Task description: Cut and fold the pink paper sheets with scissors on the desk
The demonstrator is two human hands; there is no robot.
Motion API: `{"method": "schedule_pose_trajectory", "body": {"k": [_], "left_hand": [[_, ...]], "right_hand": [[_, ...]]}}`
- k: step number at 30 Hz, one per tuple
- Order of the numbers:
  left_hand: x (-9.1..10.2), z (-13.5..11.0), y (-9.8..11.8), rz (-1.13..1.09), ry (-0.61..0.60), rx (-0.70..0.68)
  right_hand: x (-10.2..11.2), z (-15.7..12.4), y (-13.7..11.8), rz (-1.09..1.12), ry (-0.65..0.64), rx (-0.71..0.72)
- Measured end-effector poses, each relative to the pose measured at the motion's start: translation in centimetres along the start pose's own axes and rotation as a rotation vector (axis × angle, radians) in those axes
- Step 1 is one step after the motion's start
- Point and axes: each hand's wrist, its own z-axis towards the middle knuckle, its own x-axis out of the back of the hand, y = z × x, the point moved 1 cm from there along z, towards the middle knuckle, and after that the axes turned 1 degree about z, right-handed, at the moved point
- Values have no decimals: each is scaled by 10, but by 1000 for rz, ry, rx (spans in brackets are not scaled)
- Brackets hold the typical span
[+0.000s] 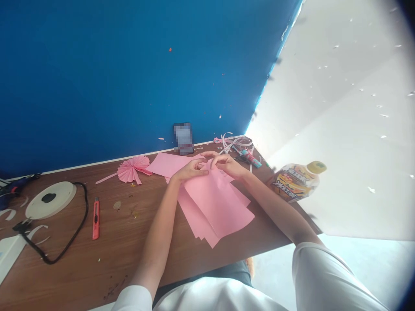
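Note:
Both hands meet at the far end of a sheet of pink paper (223, 203), which lies over other pink sheets on the brown table. My left hand (191, 169) pinches the sheet's top edge from the left, thumb on top. From the right, my right hand (228, 164) grips the same edge with bent fingers. The fold or edge between the fingertips is partly hidden. Another pink sheet (170, 164) reaches out to the left behind my left hand. Further left lies a pleated pink paper fan (133, 168) with a narrow strip beside it.
A red utility knife (96, 219), a white disc (51, 200) and a black cable (84, 224) lie on the left. At the back are a phone-like object (183, 137), paper strips (228, 141) and a glue stick (251, 158). A yellow-capped bottle (295, 181) stands right.

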Motion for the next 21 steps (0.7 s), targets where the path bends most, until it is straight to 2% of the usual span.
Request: {"method": "schedule_pose_trajectory", "body": {"k": [2,3,6,8,10,13,15,18,19,21], "left_hand": [[7,-7,0,38,3,49],[11,-9,-1,74,1,72],[21,-12,-7,148,-2,134],[25,-12,-13,174,39,144],[27,-11,-18,207,104,143],[29,-11,-23,208,93,200],[31,-11,-26,202,127,236],[33,-12,-27,215,274,240],[33,-12,-26,207,283,240],[31,-12,-24,174,222,226]], "right_hand": [[9,2,2,-172,75,-8],[16,2,4,-291,159,-23],[41,-2,10,-873,391,-198],[55,-8,13,-1216,377,-423],[65,-14,15,-1416,344,-591],[67,-19,16,-1523,298,-734],[63,-19,19,-1537,251,-793],[54,-17,24,-1589,156,-776],[52,-17,26,-1615,132,-759],[48,-17,29,-1656,110,-734]]}}
